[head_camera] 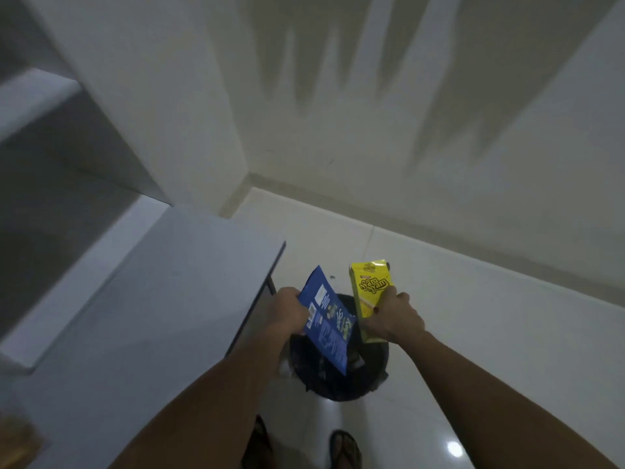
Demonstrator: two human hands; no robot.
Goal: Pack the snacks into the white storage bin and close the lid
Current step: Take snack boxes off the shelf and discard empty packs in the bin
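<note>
My left hand (287,311) grips a blue snack packet (329,319) by its left edge, tilted, its lower corner hanging over a dark round bin (338,384) on the floor. My right hand (395,316) holds a yellow snack box (370,299) upright, just right of the blue packet and above the same bin. The dark bin holds dark crumpled contents. No white storage bin shows in the head view.
A pale table (162,282) runs along the left, its corner close to my left hand. White tiled floor (473,333) spreads to the right and meets the wall. My sandalled feet (345,448) stand below the bin. A brownish object (17,441) sits at the table's near-left corner.
</note>
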